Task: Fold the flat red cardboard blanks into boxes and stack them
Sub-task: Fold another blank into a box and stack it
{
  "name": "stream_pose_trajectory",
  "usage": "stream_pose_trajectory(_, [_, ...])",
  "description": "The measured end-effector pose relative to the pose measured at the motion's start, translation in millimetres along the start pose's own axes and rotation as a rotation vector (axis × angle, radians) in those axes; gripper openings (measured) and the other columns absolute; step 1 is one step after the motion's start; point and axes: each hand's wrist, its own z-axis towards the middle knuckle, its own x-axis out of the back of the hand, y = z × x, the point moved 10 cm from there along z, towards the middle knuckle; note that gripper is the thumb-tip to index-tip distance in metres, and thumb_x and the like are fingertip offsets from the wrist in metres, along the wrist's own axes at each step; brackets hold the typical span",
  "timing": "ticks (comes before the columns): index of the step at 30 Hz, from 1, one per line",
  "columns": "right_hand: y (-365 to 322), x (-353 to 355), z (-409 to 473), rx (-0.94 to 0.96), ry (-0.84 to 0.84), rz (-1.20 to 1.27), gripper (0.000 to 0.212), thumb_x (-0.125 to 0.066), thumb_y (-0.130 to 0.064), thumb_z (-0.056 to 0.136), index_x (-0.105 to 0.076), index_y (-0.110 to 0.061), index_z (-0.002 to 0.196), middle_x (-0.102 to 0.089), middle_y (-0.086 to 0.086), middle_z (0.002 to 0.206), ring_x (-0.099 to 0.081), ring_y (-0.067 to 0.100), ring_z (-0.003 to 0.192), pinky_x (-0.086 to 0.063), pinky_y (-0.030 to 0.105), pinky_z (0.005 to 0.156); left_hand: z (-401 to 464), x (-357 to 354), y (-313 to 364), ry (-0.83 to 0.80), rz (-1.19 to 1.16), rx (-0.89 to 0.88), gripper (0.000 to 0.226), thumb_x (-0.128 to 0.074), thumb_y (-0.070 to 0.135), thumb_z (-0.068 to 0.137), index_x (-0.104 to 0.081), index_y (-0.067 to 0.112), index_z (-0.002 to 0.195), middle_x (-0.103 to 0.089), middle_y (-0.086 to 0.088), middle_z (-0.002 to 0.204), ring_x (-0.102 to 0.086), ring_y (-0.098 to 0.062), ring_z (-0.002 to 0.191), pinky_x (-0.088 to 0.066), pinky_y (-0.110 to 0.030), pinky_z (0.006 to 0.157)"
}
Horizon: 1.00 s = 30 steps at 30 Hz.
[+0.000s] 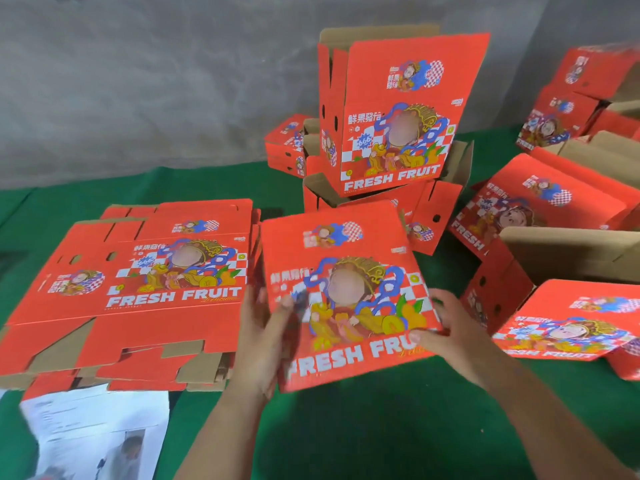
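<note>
A red "FRESH FRUIT" box (349, 292) is tilted toward me in the middle of the view, its printed face up. My left hand (263, 337) holds its left edge, thumb on the printed face. My right hand (450, 330) grips the lower right corner, thumb on top. A pile of flat red blanks (138, 282) lies on the left of the green table. Behind the held box, folded boxes form a stack (391, 116), the top one standing upright with an open top.
More folded red boxes lie at the right (540, 206) and lower right (568, 323), and far right at the back (571, 109). A small box stack (287, 147) stands at the grey wall. Printed paper sheets (97, 434) lie at the lower left on the green table cover (381, 427).
</note>
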Motion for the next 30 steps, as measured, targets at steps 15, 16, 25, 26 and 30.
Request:
stream_pose_trajectory(15, [-31.5,-24.3,-10.4,0.348,0.555,-0.54,0.122,-0.075,-0.048,0.071,0.001,-0.027,0.165,0.006,0.022,0.17,0.007,0.035,0.158,-0.008,0.047,0.127,-26.0,-133.3,-72.3,-0.503,0.872,-0.159,0.078,-0.05,-0.014,0.094,-0.027,0.019,0.161,-0.035,-0.006,0.13,-0.04,-0.016,0.134,-0.023,-0.017,0.12])
stream_pose_trajectory(16, [-48.7,-21.5,-14.0,0.464,0.614,-0.686,0.115,-0.077,-0.046,0.076,-0.007,-0.021,0.164,-0.003,0.027,0.168,-0.001,0.042,0.157,-0.014,0.055,0.124,-24.2,-135.1,-79.7,-0.561,0.914,-0.122,0.075,-0.049,-0.014,0.094,-0.032,0.019,0.16,-0.031,-0.007,0.137,-0.033,-0.015,0.142,-0.017,-0.013,0.122])
stream_pose_trajectory(25, [-78.9,-13.4,46.8,0.253,0.38,-1.318,0.057,-0.06,-0.078,0.078,-0.067,-0.029,0.106,-0.065,-0.004,0.093,-0.058,0.026,0.091,-0.042,0.041,0.083,3.9,-126.1,-95.1,-0.324,0.418,0.379,0.035,-0.052,0.038,0.108,-0.054,0.039,0.142,-0.072,0.013,0.128,-0.071,0.002,0.104,-0.053,-0.007,0.071])
stream_pose_trajectory(26, [-79.1,-15.4,47.8,0.233,0.364,-1.334,0.05,-0.058,-0.075,0.081,-0.069,-0.03,0.1,-0.066,-0.006,0.09,-0.059,0.025,0.089,-0.041,0.04,0.08,4.0,-133.3,-93.0,-0.307,0.378,0.4,0.041,-0.049,0.051,0.106,-0.054,0.039,0.144,-0.071,0.011,0.131,-0.071,0.0,0.106,-0.055,-0.011,0.076])
stream_pose_trajectory(30, [-83.5,-15.4,37.2,0.254,0.415,-1.291,0.017,-0.076,-0.044,0.073,-0.072,-0.029,0.079,-0.063,-0.005,0.074,-0.06,0.027,0.074,-0.039,0.038,0.071,3.2,-168.1,-85.3,-0.331,0.385,0.331,0.087,-0.058,0.083,0.081,-0.048,0.035,0.152,-0.06,0.002,0.148,-0.058,-0.015,0.134,-0.041,-0.044,0.119])
